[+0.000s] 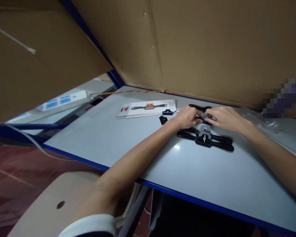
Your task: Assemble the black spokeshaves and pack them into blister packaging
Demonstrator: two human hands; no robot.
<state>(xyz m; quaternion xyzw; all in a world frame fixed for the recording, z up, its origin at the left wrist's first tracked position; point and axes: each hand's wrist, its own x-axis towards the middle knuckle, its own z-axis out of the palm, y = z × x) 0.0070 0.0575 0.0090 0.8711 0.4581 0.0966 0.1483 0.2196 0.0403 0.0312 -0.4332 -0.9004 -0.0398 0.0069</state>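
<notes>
My left hand (188, 117) and my right hand (223, 117) meet over the table, fingers pinched on a small grey metal blade (204, 116) between them. Under and behind the fingers lies a black spokeshave body (196, 107), partly hidden by both hands. Nearer to me rests an assembled black spokeshave (203, 140) with a wing screw at its middle. Another black spokeshave (218, 138) lies right behind it, a grey blade (204, 127) showing at its centre. Left of my left hand are two small black clamp plates, one farther back (167, 112) and one nearer (163, 119).
A packaging card (148, 109) picturing a spokeshave lies at the back left of the grey table (101, 131). Clear plastic wrapping (268, 125) is at the right. Cardboard walls stand behind. A stool (64, 197) and a power strip (64, 100) are at the left.
</notes>
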